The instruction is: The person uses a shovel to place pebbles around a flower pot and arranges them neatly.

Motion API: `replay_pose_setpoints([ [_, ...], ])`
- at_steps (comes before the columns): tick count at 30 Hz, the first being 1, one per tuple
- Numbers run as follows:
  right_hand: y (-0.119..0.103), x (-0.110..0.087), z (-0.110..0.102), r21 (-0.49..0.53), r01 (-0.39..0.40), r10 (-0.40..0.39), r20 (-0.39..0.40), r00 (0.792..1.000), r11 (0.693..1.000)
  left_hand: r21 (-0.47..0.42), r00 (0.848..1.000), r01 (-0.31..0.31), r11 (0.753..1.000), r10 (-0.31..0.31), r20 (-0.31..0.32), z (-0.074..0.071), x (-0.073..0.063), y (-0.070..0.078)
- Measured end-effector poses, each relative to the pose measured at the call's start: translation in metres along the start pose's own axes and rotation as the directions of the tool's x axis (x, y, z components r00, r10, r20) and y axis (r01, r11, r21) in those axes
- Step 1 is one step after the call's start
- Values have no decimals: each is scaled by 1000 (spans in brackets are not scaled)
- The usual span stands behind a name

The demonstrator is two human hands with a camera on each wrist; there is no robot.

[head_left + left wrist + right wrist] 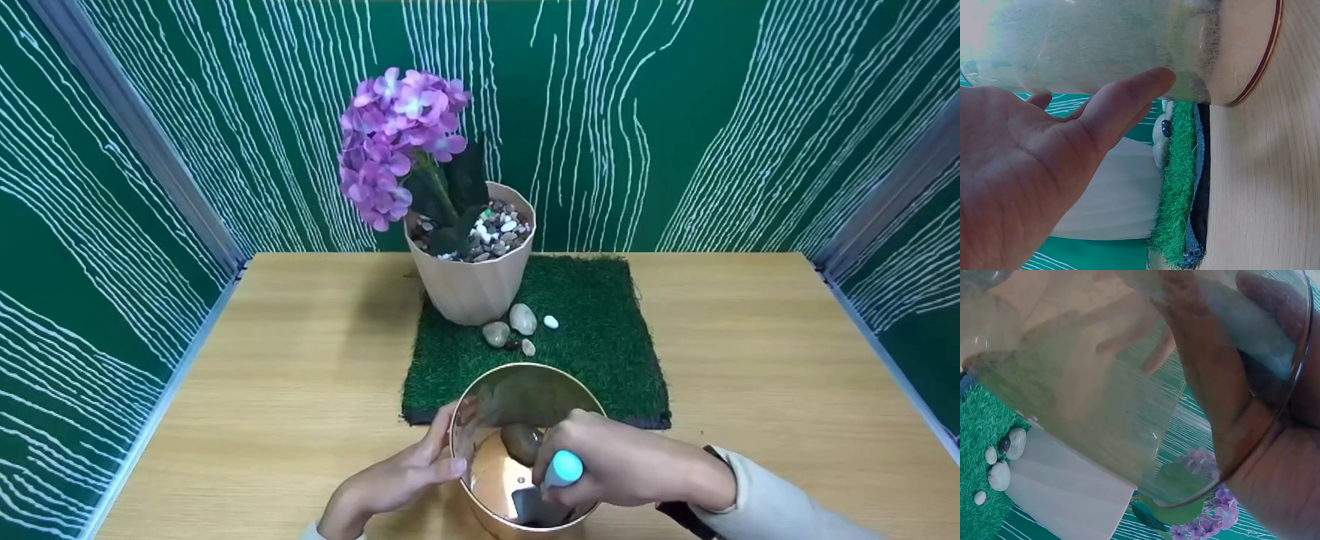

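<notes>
The clear container (540,390) stands mouth up on the desk (300,360), on the near side of the green grass mat (592,360). The left hand (399,474) is at the container's left side, its grip relaxed: the thumb and fingers lie fairly straight, touching the outer wall. The right hand (611,461) reaches over the container's right rim, its grip closed round a turquoise-ended tool (564,468) that points down inside; the tool's lower end is hidden, so I cannot tell its kind. A dark rounded shape (520,442) shows within the container, left of the right hand; whether it is a stone is unclear.

Beyond the container, slightly to its left, a pale pot (480,281) stands partly on the mat, holding mixed pebbles (499,229) and a purple flower (401,127). Between pot and container lie two larger stones (523,319), a small dark one and a small pale one close together, with a white pebble (551,322) just to their right. Green walls (697,97) with white wavy lines rise beyond the container.
</notes>
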State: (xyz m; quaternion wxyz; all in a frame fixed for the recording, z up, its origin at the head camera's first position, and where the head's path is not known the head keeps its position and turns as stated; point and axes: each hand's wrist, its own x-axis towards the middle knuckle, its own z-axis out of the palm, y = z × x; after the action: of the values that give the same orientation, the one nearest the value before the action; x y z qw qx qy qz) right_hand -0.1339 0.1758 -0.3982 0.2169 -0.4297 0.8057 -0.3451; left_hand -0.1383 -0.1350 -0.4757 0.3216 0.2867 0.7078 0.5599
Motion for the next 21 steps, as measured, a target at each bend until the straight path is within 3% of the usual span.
replay_pose_setpoints([
  [9, -1, 0, 1, -23, -33, 32, -12, 999, 999, -2, 1000, -18, 1000, 18, 2, 0, 1, 0],
  [21, -3, 5, 2, 33, -93, 94, -8, 996, 995, -18, 999, -47, 999, 47, 18, 1, 1, -2],
])
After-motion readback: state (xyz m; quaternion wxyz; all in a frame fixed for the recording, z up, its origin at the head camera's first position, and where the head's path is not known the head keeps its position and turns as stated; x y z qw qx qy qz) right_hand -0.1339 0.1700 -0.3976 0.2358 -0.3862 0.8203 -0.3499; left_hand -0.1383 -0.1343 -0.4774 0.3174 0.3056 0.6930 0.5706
